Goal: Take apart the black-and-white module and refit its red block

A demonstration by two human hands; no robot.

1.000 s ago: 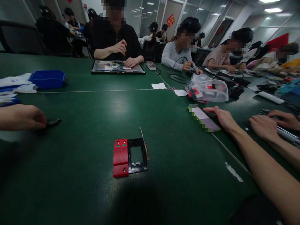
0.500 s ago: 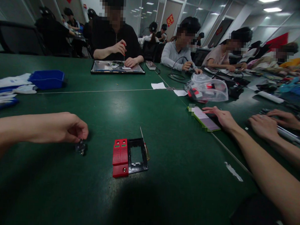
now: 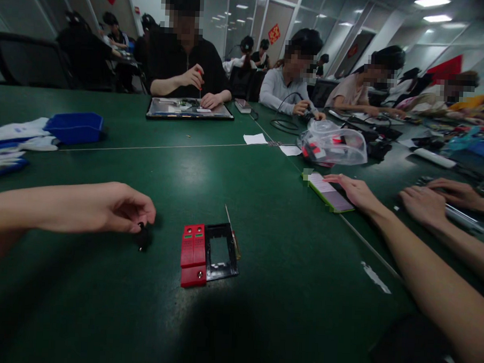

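Observation:
My left hand (image 3: 116,211) reaches in from the left, its fingertips pinched on a small dark part (image 3: 144,237) that touches the green table (image 3: 261,289). Just to its right lies a red and black module (image 3: 209,253) with an open black frame, and a thin screwdriver (image 3: 232,232) rests along its right side. My right hand (image 3: 356,191) stretches out to the far right with its fingers flat on a phone (image 3: 325,189) and holds nothing.
A co-worker's two hands (image 3: 425,206) rest at the right by a pen-like tool (image 3: 463,219). A clear bag of red parts (image 3: 335,143), paper slips (image 3: 255,139), a blue bin (image 3: 76,127) and white gloves (image 3: 15,137) lie further back. Several people work along the far edge.
My left hand has travelled from the far left to just beside the red module, bringing the small dark part with it. My right hand has stayed on the phone.

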